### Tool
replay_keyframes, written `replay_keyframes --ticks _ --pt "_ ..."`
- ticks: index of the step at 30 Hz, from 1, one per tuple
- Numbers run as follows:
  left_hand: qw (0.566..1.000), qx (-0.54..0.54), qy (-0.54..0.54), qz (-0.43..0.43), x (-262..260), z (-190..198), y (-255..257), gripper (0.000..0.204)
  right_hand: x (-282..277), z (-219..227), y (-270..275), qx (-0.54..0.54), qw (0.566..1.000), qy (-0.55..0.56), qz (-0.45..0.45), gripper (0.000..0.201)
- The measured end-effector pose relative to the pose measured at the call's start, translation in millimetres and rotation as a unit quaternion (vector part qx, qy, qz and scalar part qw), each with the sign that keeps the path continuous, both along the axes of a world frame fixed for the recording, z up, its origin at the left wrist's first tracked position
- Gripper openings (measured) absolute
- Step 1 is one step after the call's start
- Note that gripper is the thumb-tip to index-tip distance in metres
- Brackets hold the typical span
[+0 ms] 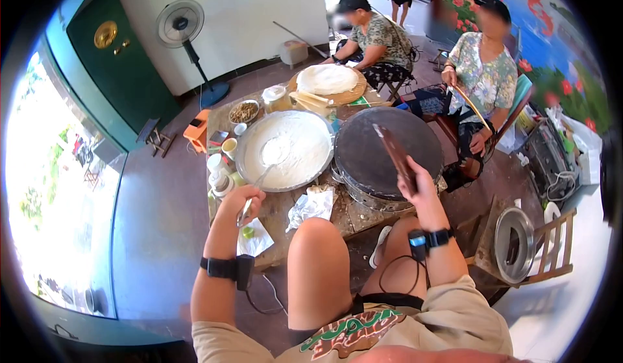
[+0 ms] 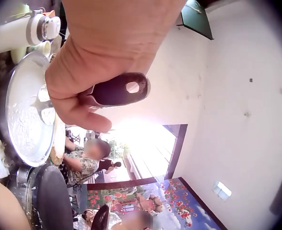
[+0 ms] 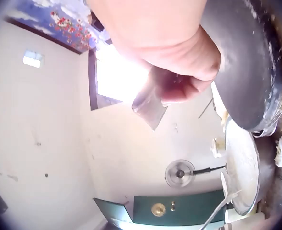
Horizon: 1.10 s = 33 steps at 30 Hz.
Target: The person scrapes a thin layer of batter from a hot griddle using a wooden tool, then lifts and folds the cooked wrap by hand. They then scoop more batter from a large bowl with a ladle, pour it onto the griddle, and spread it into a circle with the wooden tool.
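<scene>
My left hand [image 1: 241, 202] grips the handle of a ladle [image 1: 263, 177], whose far end rests in white batter in a wide metal basin [image 1: 311, 180]. The left wrist view shows the fingers [image 2: 78, 108] curled round the dark handle end [image 2: 119, 91]. In my right hand [image 1: 422, 184] is a long brown wooden scraper [image 1: 392, 150], held at a slant above the round dark griddle [image 1: 363, 136]. The right wrist view has this hand [image 3: 179, 62] wrapped round the scraper [image 3: 153, 108], near the griddle [image 3: 241, 62]. The griddle's surface is bare.
Behind the basin, thin white rounds [image 1: 328, 78] lie on a woven tray [image 1: 357, 93]. Bottles and cups [image 1: 229, 147] line the table's left side, with crumpled paper [image 1: 311, 207] at its front edge. Two people sit beyond the table; a metal bowl [image 1: 514, 245] stands at the right.
</scene>
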<state>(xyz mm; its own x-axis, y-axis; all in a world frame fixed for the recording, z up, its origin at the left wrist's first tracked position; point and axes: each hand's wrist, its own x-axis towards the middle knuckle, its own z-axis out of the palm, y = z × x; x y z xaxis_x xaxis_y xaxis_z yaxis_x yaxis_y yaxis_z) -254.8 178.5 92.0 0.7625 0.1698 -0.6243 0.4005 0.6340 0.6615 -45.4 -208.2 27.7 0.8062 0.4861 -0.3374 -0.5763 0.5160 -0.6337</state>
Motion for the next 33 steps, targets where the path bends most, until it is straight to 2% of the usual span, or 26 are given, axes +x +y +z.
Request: replay_keyframes --ticks 1,3,6,7,8,11,12,15,16,19,21,23,24,27,28,32,33 --pt "1.000 -0.017 -0.014 0.002 -2.0 -2.3 -2.0 0.012 -8.4 -5.1 -21.5 0.060 0.998 0.020 -0.004 0.023" --pt "0.998 -0.054 -0.040 0.006 -4.2 -6.1 -7.2 0.012 -24.2 -24.6 -62.8 0.107 0.990 0.061 -0.061 0.021" --pt "0.999 0.000 -0.018 0.029 0.1 -14.4 -22.0 0.016 -55.6 -44.4 -120.3 0.156 0.984 0.045 -0.080 0.021" --pt "0.999 0.022 -0.014 0.030 2.1 -19.9 -26.0 0.016 -61.6 -60.2 -140.3 0.163 0.982 0.031 -0.087 0.020" --pt "0.999 0.017 -0.026 -0.029 1.3 -20.7 -23.7 0.019 -71.9 -64.8 -152.6 0.170 0.981 0.018 -0.094 0.020" --pt "0.998 -0.023 -0.051 -0.025 1.4 -17.1 -28.5 0.018 -96.5 -53.1 -168.5 0.075 0.957 0.058 -0.273 0.021" --pt "0.997 -0.018 -0.063 0.028 3.5 -22.4 -29.5 0.015 -95.5 -75.9 -186.4 0.092 0.963 0.003 -0.253 0.024" --pt "0.994 0.032 0.016 0.105 7.9 -0.8 -51.4 0.012 -108.8 -67.7 -194.9 0.023 0.962 -0.054 -0.267 0.026" --pt "0.994 0.050 0.013 0.093 5.9 3.8 -55.2 0.009 -109.2 -73.4 -200.2 -0.002 0.965 -0.055 -0.256 0.029" --pt "0.999 -0.019 -0.026 -0.009 -1.7 1.5 -34.7 0.016 -110.5 -83.7 -204.4 0.011 0.966 -0.039 -0.256 0.028" --pt "1.000 -0.028 0.006 0.001 -0.5 -6.0 -13.7 0.010 -106.8 -87.8 -201.9 0.029 0.962 -0.021 -0.272 0.028" --pt "1.000 -0.005 0.022 -0.017 2.7 5.4 -10.8 0.010 -100.6 -93.4 -201.4 0.059 0.958 0.013 -0.281 0.029" --pt "0.998 -0.002 0.063 -0.010 6.0 13.8 -7.7 0.009 -97.2 -95.9 -200.4 0.060 0.957 0.012 -0.284 0.029" --pt "0.995 0.087 0.047 -0.017 20.2 41.4 -11.9 0.008 -88.3 -89.0 -197.6 0.043 0.955 0.000 -0.293 0.028" --pt "0.996 0.075 0.025 -0.046 25.1 46.8 -6.2 0.007 -86.1 -83.7 -195.6 0.027 0.955 -0.009 -0.296 0.027" --pt "0.983 0.155 -0.009 -0.094 52.5 98.1 -40.9 0.011 -72.5 -70.5 -187.0 -0.056 0.954 -0.056 -0.289 0.030" --pt "0.979 0.125 -0.054 -0.150 61.6 106.8 -47.0 0.013 -68.7 -67.4 -187.4 -0.087 0.953 -0.066 -0.283 0.031"
